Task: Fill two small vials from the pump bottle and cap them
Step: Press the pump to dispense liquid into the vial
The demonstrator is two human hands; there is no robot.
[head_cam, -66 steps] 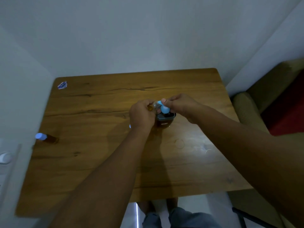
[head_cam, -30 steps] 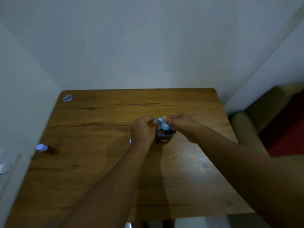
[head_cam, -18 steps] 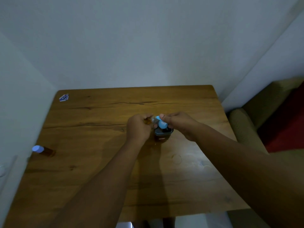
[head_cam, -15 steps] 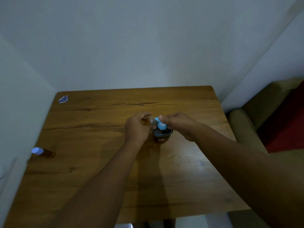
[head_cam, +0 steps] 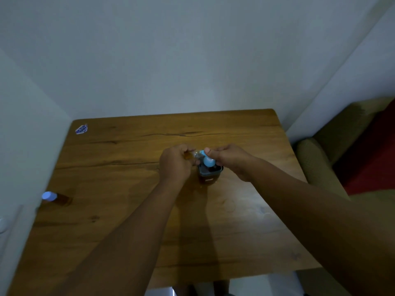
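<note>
The pump bottle [head_cam: 208,175] stands mid-table, dark amber with a grey collar and a light blue pump head [head_cam: 208,161]. My right hand [head_cam: 229,160] curls over that pump head, thumb on top of it. My left hand [head_cam: 175,164] grips a small amber vial [head_cam: 189,155] and holds its mouth up against the pump's nozzle. A second vial [head_cam: 56,198] with a pale blue cap lies on its side near the table's left edge.
The wooden table [head_cam: 128,210] fits into a corner between white walls at the back and left. A small blue sticker [head_cam: 81,129] marks the far left corner. An olive armchair [head_cam: 324,159] stands to the right, beside something red.
Both hands have kept their hold at the pump bottle, with only slight shifts. The view has tilted up a little, so the table appears lower in the frame.
</note>
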